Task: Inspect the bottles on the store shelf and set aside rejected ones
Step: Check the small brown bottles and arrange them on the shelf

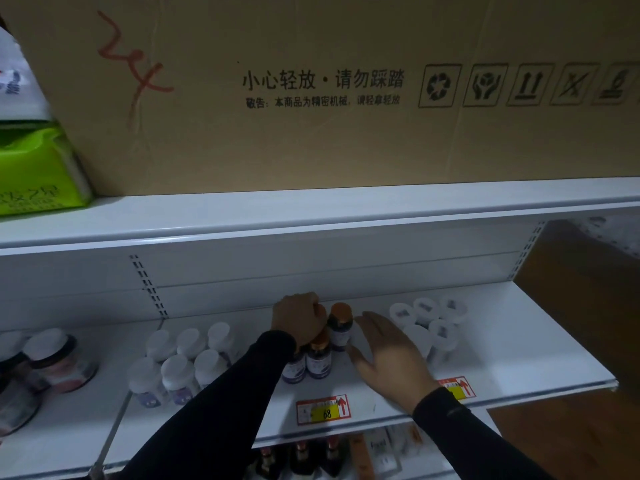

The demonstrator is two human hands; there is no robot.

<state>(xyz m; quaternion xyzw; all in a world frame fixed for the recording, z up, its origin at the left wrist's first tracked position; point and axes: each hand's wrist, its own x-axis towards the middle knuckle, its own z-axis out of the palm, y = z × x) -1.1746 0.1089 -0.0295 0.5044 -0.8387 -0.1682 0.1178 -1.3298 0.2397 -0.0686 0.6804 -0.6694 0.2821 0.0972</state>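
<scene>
White-capped bottles (180, 367) are standing in clusters left and right of four dark, orange-capped bottles (341, 327) on a white shelf (485, 344); their contents cannot be made out. A cardboard box (311, 91) is sitting on the shelf above. The left hand (299, 318) is curling over a far bottle's cap, while the right hand (388, 351) is lying flat-fingered just right of the group.

Bottles (341, 325) on shelf (502, 358), between hands
</scene>
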